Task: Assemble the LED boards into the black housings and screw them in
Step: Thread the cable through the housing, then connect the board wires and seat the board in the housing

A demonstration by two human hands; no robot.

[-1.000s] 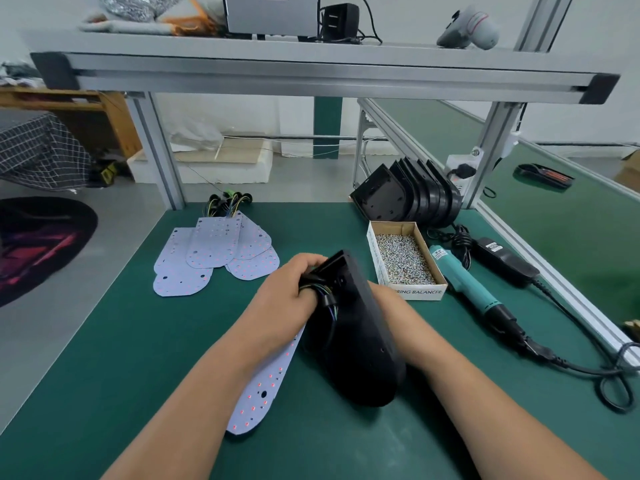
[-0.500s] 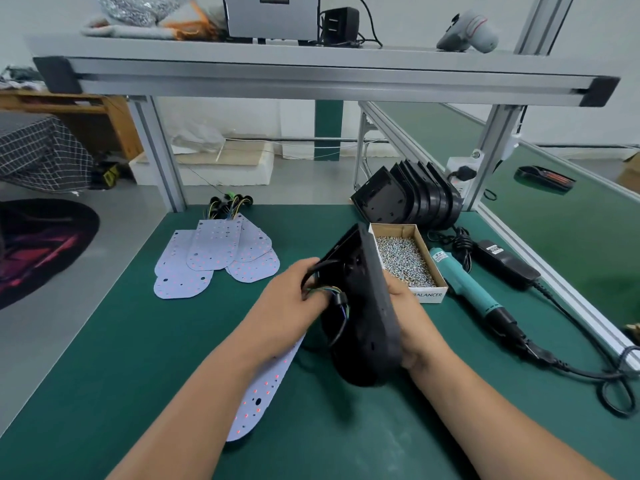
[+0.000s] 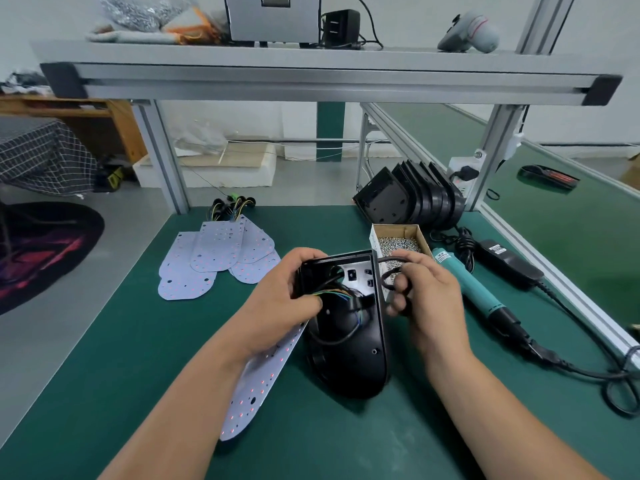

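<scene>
Your left hand [image 3: 287, 299] is curled round the left wall of the black housing [image 3: 349, 344], fingertips hooked inside among the coloured wires [image 3: 332, 293], while your right hand [image 3: 427, 299] pinches a loop of black cable [image 3: 385, 280] that comes out through the housing's right wall. The housing lies cavity-up on the green mat [image 3: 104, 375], long axis running away from you: flat end far, beside the box of screws [image 3: 398, 237], rounded end near. The LED board [image 3: 256, 382] you need lies just to the housing's left, partly under your left wrist, its far end touching or tucked by the housing's left rim and its long axis slanting down and away to the near left. So it is out of line with the cavity, and your left hand is the nearer one to bring it over. I judge the cable slack must be drawn out or laid flat first, or the board may sit on it. The electric screwdriver [image 3: 471, 289] waits right of your right hand, untouched
</scene>
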